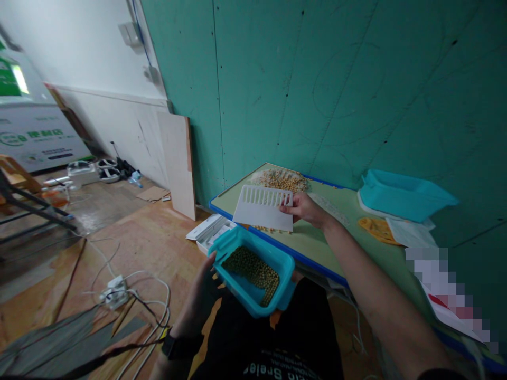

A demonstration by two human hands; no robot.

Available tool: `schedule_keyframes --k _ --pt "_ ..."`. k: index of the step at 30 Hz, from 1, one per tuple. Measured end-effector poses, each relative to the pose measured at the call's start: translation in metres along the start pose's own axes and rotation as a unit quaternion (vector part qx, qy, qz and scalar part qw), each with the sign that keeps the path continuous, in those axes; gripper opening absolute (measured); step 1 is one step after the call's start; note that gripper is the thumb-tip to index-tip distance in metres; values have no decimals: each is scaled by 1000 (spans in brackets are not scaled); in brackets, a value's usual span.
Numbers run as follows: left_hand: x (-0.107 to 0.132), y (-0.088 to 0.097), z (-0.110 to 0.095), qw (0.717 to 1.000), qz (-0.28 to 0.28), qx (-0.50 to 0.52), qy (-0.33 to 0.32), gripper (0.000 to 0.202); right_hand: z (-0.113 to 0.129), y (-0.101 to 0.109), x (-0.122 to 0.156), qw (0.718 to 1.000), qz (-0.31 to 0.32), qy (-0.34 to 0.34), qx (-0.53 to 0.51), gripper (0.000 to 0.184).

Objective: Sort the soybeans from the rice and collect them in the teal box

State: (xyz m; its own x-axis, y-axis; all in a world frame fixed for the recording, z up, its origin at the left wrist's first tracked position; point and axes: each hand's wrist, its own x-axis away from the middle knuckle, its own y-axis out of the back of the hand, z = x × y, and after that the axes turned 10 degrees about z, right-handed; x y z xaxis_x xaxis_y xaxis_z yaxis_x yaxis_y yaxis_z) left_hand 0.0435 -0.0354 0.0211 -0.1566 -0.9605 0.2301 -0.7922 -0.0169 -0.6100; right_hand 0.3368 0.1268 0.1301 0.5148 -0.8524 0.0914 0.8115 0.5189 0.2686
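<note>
My left hand grips the near left side of a teal plastic bin half full of green beans, held below the table's front edge. My right hand holds a white slotted scraper upright on the green table. A few yellow beans lie just under the scraper's lower edge. A larger pile of yellow beans sits at the table's far corner against the wall.
A second teal bin stands at the table's back right, beside a yellow item and white papers. A white box lies on the floor by the table. Cables and a power strip cross the wooden floor at left.
</note>
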Motion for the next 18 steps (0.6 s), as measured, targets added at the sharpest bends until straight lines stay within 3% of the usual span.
schedule_keyframes --k 5,10,18 --pt "-7 1 2 1000 -10 6 28 44 -2 -1 0 1000 1 2 0 43" --pt "-16 2 2 997 -27 13 75 46 -5 -1 1 1000 0 -6 -21 44" --pt "-14 -2 4 996 -21 21 88 49 3 5 9 999 -3 -28 -22 43"
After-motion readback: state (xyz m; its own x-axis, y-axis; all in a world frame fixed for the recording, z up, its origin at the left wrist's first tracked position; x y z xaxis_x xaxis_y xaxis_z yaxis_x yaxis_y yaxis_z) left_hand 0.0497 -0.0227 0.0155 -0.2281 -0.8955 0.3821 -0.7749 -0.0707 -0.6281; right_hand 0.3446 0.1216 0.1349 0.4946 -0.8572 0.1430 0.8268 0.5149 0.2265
